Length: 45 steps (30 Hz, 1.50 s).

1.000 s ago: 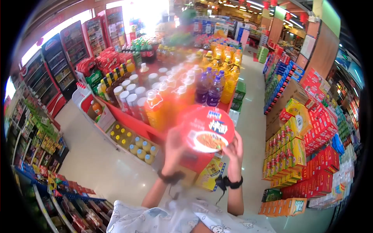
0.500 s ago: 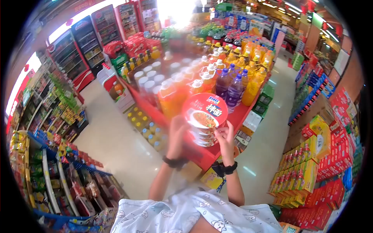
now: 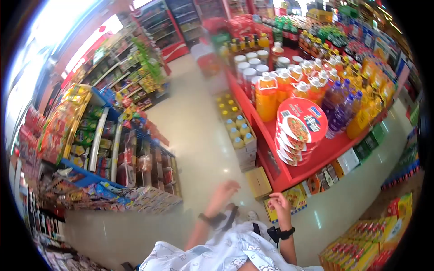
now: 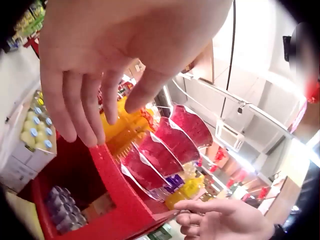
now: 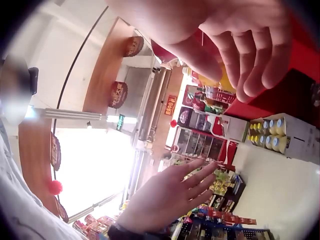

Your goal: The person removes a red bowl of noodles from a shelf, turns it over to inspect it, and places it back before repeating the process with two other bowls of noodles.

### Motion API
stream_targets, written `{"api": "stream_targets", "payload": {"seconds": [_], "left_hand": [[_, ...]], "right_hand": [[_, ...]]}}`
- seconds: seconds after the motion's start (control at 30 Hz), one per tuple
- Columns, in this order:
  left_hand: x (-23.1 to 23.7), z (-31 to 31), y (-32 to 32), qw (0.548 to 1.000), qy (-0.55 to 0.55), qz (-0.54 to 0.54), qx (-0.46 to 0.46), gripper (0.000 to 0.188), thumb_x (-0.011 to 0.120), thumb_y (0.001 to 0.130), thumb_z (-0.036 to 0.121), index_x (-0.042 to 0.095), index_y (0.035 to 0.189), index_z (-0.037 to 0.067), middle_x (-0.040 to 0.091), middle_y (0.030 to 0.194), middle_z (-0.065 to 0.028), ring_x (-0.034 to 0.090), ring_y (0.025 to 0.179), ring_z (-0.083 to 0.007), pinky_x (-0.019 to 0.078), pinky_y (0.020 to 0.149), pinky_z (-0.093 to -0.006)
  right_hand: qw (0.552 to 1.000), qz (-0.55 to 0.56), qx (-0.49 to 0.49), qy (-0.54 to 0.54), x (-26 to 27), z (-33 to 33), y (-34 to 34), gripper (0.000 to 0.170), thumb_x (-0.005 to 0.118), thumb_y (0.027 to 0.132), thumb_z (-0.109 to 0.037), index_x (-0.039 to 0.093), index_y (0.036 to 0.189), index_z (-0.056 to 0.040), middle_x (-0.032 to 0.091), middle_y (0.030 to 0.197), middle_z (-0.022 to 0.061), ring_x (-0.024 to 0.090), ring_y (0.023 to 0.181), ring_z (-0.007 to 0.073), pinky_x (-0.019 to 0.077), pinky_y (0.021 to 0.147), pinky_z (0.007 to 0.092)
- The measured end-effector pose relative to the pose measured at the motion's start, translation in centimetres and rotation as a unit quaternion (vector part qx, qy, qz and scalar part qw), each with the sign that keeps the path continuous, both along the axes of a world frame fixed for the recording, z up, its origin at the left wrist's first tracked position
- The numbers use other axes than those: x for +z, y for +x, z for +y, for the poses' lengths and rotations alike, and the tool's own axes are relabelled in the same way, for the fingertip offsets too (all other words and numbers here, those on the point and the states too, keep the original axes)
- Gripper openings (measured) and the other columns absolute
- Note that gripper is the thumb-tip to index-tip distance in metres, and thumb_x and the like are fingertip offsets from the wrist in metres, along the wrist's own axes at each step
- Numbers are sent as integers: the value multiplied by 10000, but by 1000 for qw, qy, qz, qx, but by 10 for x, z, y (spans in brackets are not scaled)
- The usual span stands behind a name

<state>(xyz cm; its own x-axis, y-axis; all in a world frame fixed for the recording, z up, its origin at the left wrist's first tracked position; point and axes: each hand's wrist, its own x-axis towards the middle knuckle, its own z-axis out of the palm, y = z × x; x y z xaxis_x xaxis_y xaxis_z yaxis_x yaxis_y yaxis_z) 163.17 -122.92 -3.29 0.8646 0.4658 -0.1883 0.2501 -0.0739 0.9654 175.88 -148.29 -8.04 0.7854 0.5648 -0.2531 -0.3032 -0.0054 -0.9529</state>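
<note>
A stack of several red instant noodle bowls (image 3: 302,126) stands at the near corner of the red display stand (image 3: 282,174), the top lid facing up. In the left wrist view the stacked bowls (image 4: 167,147) show red sides and white rims. My left hand (image 3: 222,198) is apart from the stack, in front of the stand, fingers loosely extended and holding nothing. My right hand (image 3: 280,210) is below the stand's near edge, its fingers loosely bent and nothing in them. In the right wrist view both the right hand (image 5: 240,42) and the left hand (image 5: 167,195) are empty.
Orange drink bottles (image 3: 266,97) and purple bottles (image 3: 341,108) crowd the stand behind the bowls. A carton of bottles (image 3: 237,128) and a brown box (image 3: 258,182) sit on the floor beside it. Snack shelves (image 3: 113,149) line the left.
Both hands have let go of the noodle bowls and drawn back toward the body. The bowls now stand stacked on the stand's corner, and the head view has turned left.
</note>
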Motion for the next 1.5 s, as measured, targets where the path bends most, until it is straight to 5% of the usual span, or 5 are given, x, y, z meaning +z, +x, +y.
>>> {"api": "stream_targets", "payload": {"seconds": [0.13,0.23,0.6,1.27,1.5], "left_hand": [[8,-18,-38,992,102,62,36,329,642,1012,207,661,1282,20,757,1165,-156,720,1105,-287,563,960,-424],[-7,-25,-69,903,418,88,-49,382,652,1015,293,656,1318,61,737,1185,-203,705,1128,-368,552,980,-483],[-9,-9,-263,933,292,196,78,476,635,1018,348,623,1405,69,693,1341,-190,678,1175,-396,539,1014,-496],[-47,-68,-659,763,131,234,588,450,614,1052,320,602,1422,64,660,1400,-204,644,1260,-381,522,1042,-433],[-79,3,-755,763,30,151,628,478,464,1113,393,521,1443,52,696,1278,-250,675,1199,-381,551,964,-470]], "right_hand": [[998,3,58,-24,4,8,-10,188,631,1005,-87,662,1177,-19,731,928,66,663,790,93,526,717,231],[991,-46,124,-34,19,29,-6,178,626,1010,-91,663,1172,-25,740,926,66,667,777,92,536,687,233],[914,-213,343,-42,50,230,-74,189,642,994,-110,695,1150,-16,746,916,55,682,773,109,539,687,257],[525,-380,752,119,35,394,-580,288,648,1001,-208,692,1239,-51,735,928,112,717,820,249,563,758,367],[509,-422,727,188,28,489,-677,332,665,991,-273,703,1227,-43,726,951,184,715,839,366,568,779,421]]}}
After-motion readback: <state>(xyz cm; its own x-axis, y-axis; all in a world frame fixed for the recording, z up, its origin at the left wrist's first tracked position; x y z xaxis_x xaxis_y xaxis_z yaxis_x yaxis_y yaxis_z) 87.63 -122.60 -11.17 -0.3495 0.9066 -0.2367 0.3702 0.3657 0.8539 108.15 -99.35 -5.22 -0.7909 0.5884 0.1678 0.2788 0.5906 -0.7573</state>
